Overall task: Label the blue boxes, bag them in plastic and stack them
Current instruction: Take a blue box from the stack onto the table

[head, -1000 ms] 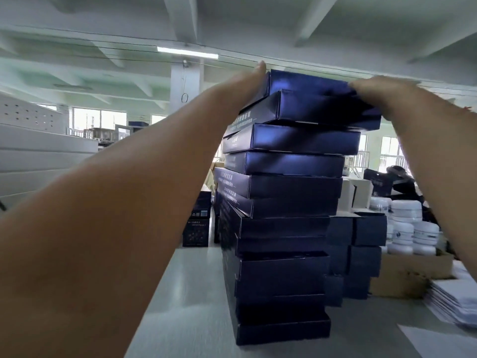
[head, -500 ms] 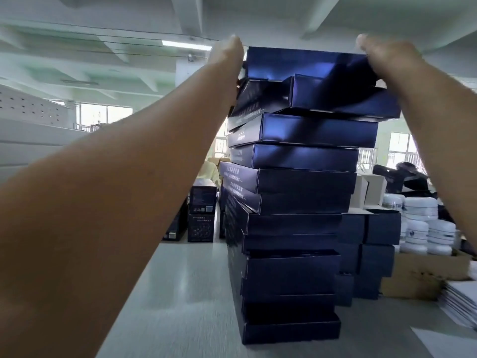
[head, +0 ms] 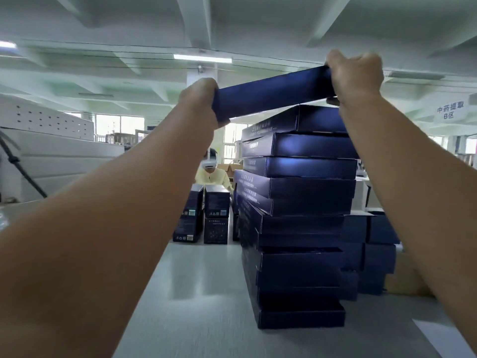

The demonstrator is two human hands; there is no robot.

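A grey table [head: 201, 293] stretches ahead. At its far edge sits a person in a yellow top [head: 212, 178] wearing a white headset [head: 209, 164]. Beyond the left edge lie stacked white panels [head: 59, 156], with a black tripod leg [head: 18, 164] before them. A cardboard box [head: 404, 276] stands near the right edge, and a white sheet [head: 446, 342] lies at the near right corner. A sign [head: 450, 112] hangs overhead.

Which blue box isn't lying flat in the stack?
The top blue box, gripped at its ends by the left hand and right hand: it is tilted, left end lower, above the stack, whose boxes lie flat.
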